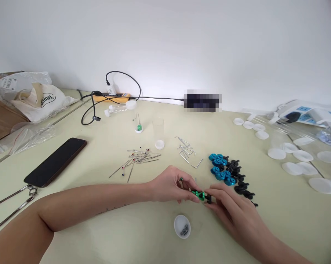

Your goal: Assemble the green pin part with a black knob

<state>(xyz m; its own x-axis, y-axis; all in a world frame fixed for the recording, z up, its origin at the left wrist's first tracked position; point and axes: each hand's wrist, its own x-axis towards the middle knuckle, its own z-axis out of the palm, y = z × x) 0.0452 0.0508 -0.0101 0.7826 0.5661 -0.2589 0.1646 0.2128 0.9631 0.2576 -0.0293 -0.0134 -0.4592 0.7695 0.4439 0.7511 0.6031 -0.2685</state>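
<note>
Nearest the camera: white cap (pixel 182 226) containing small screws, resting on the table (pixel 99 234). Left hand (pixel 169 187) and right hand (pixel 227 205) meet just beyond it, fingers pinched together on a green part (pixel 199 194) (black knob at its right end). Blue and black knobs (pixel 227 172) lie just beyond the right hand.

phone (pixel 55 161) left | tote bag (pixel 41 101) far-left | power strip (pixel 112 97) back | white caps (pixel 297 157) right
</note>
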